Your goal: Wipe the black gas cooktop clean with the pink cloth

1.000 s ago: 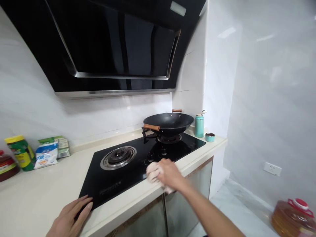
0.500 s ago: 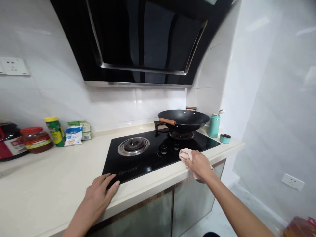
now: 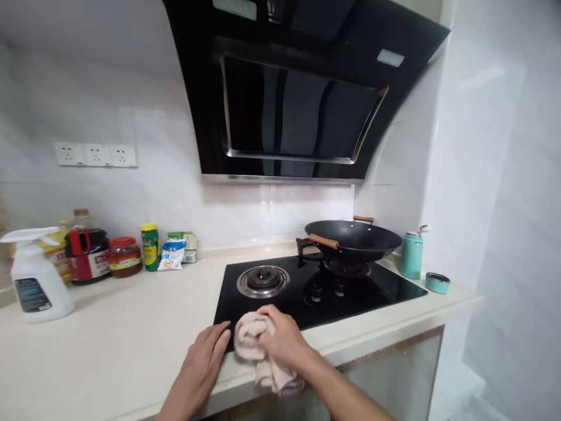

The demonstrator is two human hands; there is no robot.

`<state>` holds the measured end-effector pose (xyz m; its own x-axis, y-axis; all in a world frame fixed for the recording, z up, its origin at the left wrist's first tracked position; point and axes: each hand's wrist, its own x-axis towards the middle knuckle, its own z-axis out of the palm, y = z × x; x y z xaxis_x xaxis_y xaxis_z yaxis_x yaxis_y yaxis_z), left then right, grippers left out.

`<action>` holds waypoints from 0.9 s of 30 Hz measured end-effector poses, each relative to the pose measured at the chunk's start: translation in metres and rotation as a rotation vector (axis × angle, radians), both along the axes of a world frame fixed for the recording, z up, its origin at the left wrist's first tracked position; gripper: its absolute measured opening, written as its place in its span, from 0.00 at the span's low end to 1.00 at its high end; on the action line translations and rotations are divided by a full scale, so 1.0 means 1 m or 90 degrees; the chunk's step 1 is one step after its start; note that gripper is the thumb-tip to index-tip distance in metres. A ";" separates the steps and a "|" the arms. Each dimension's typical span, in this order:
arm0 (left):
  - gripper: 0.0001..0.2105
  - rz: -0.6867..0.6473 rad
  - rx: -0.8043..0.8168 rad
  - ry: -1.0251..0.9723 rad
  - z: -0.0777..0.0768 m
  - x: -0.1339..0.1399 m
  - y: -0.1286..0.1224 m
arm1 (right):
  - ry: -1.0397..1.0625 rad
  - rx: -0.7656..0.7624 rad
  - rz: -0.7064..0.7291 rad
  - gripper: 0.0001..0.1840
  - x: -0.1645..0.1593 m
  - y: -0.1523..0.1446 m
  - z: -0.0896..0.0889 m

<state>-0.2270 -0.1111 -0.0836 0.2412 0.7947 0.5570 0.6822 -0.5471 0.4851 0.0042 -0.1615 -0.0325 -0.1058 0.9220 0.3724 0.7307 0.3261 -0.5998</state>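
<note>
A pale pink cloth [image 3: 249, 339] is bunched in my right hand [image 3: 283, 339], pressed at the front left edge of the black glass gas stove [image 3: 302, 318]. Part of the cloth hangs over the counter's front edge. My left hand [image 3: 204, 354] rests on the counter at the stove's front left corner, fingers stretched out and holding nothing. Behind the cloth is the bare left burner [image 3: 263, 281]. On the right burner sits a black wok [image 3: 355, 241] with wooden handles; the two control knobs [image 3: 326, 289] are in front of it.
A white spray bottle [image 3: 39, 280], a dark sauce bottle [image 3: 87, 257], a red-lidded jar [image 3: 125, 257], a yellow-capped shaker [image 3: 150, 248] and seasoning packets [image 3: 173, 252] line the left counter. Right of the stove stand a turquoise bottle [image 3: 411, 255] and its cup-like lid [image 3: 437, 283]. A range hood [image 3: 293, 117] hangs above.
My right hand has brought the cloth leftward along the stove's front edge, close to my left hand. The view has turned left, bringing the spray bottle into sight. My left hand stays at the corner.
</note>
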 end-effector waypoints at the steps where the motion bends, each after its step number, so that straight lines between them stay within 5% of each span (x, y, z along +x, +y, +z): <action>1: 0.23 0.003 -0.003 -0.005 0.000 0.000 0.000 | 0.029 0.009 -0.023 0.27 0.011 0.010 0.007; 6: 0.23 0.010 -0.016 0.006 0.002 0.002 -0.009 | -0.116 -0.001 -0.220 0.32 0.061 0.064 0.036; 14: 0.22 0.005 -0.008 0.002 0.006 0.007 -0.017 | -0.229 -0.061 -0.278 0.29 0.045 0.083 -0.001; 22: 0.24 0.038 0.044 -0.050 0.003 0.008 -0.009 | -0.256 0.002 -0.121 0.23 -0.024 0.051 0.002; 27: 0.27 0.039 0.039 -0.071 -0.005 -0.002 0.012 | -0.136 0.100 0.040 0.24 -0.075 0.023 -0.012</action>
<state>-0.2290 -0.0994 -0.0889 0.1279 0.7700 0.6251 0.6591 -0.5369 0.5266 -0.0711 -0.1383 -0.0441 -0.2528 0.8440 0.4731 0.8105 0.4517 -0.3728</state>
